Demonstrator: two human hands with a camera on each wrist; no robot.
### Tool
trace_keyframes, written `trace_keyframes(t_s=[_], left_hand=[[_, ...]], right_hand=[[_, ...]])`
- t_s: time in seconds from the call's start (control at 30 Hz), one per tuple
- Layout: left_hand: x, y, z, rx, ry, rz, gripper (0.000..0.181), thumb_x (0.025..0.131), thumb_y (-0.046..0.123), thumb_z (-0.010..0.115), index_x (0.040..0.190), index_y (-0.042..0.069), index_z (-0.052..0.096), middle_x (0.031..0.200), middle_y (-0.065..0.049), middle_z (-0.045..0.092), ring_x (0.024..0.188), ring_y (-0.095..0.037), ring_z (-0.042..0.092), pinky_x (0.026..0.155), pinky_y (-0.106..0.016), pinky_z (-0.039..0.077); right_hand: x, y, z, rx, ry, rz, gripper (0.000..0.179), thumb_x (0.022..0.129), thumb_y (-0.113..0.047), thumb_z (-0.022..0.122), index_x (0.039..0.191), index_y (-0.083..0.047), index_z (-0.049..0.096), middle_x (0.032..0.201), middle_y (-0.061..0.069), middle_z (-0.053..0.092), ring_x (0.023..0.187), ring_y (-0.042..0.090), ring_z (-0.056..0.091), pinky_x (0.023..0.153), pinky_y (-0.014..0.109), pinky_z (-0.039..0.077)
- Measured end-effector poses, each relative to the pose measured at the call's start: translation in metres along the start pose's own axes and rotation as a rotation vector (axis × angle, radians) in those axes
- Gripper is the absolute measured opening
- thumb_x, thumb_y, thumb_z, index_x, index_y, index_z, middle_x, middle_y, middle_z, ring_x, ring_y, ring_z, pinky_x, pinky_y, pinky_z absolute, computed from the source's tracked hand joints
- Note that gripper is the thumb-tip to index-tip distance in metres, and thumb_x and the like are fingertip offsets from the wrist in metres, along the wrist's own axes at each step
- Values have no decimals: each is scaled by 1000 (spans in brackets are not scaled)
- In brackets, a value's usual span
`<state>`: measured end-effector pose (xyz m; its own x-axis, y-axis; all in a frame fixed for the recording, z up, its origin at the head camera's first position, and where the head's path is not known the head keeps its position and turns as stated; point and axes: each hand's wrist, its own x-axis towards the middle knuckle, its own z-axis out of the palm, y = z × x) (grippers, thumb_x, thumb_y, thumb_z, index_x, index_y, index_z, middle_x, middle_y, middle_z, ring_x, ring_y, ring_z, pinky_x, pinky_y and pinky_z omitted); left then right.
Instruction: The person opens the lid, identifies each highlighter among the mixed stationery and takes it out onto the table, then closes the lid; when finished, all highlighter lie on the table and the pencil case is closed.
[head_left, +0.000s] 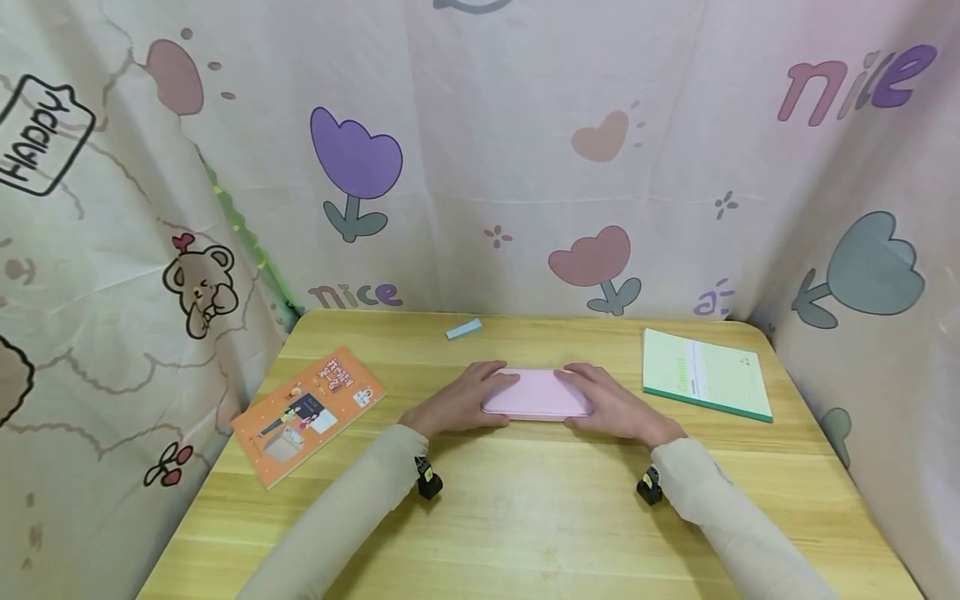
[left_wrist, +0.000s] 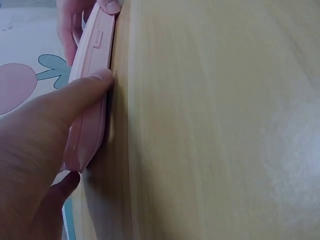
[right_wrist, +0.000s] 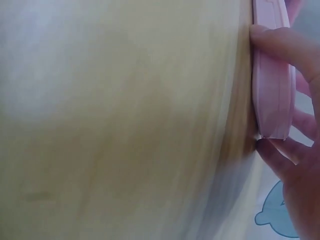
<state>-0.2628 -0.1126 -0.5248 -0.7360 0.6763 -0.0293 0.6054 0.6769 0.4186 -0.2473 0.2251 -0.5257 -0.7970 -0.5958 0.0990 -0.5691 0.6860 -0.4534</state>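
Pink case [head_left: 537, 395] (closed) between left hand [head_left: 463, 400] and right hand [head_left: 617, 406]

Bare tabletop [head_left: 542, 521] between the forearms [head_left: 341, 510] leaves room to pass, while the pink case [head_left: 536, 393] blocks the way ahead, with an orange booklet [head_left: 309, 417] left and a green notepad [head_left: 707, 375] right.

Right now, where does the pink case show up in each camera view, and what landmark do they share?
Head: the pink case sits just right of centre, below the middle.
Left wrist: left of centre, slanting, mostly in the upper half.
Right wrist: upper right, running down from the top edge.
Shared landmark: the wooden tabletop.
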Motion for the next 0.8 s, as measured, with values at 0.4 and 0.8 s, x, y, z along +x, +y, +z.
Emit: trace_keyframes(t_s=[0.4,0.8], left_hand=[[11,-10,-7,26,-45,0,80,95,57,80,164,29,49,175,-8,42,147,-32,45,122,-52,47],[16,-10,-19,-176,-60,-33,76,98,57,78,163,26,52,176,-7,40,156,-33,43,129,-57,38]], right_hand=[[-2,-3,3,-23,-14,7,87,95,-35,84,167,-10,43,169,26,40,152,48,43,123,66,42],[-4,9,2,105,17,73,97,89,-41,91,169,-17,41,174,18,35,157,43,39,125,69,37]])
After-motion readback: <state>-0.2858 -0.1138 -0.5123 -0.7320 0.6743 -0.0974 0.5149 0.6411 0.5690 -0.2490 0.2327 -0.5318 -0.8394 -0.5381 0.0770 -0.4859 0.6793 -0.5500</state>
